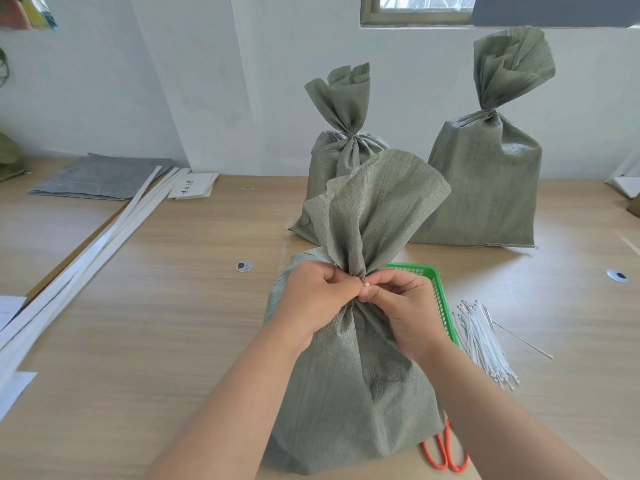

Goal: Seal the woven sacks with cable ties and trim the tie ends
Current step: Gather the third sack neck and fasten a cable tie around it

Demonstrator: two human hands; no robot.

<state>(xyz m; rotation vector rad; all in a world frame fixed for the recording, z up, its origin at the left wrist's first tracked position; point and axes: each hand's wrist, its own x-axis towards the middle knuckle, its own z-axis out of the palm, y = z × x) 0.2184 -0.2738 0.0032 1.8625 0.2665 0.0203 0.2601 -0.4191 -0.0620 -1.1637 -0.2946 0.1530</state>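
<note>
Head view: pinching tie (367, 285) at gathered neck of near sack (349, 393), upright on table (173, 306), with left hand (318, 296) and right hand (401, 306) alike; pays to hold neck bunched tight and pull straight.

The left forearm (239, 410) rises from the lower left of the frame and the right forearm (491, 410) from the lower right. They converge just below the centre. The left hand (320, 296) lies knuckles up, its fingers curled round the gathered neck of a sack (346, 393). The right hand (403, 303) has its wrist bent inward, with thumb and forefinger pinching a small white bit of cable tie (367, 285) at that neck. The two hands' fingertips touch.
</note>
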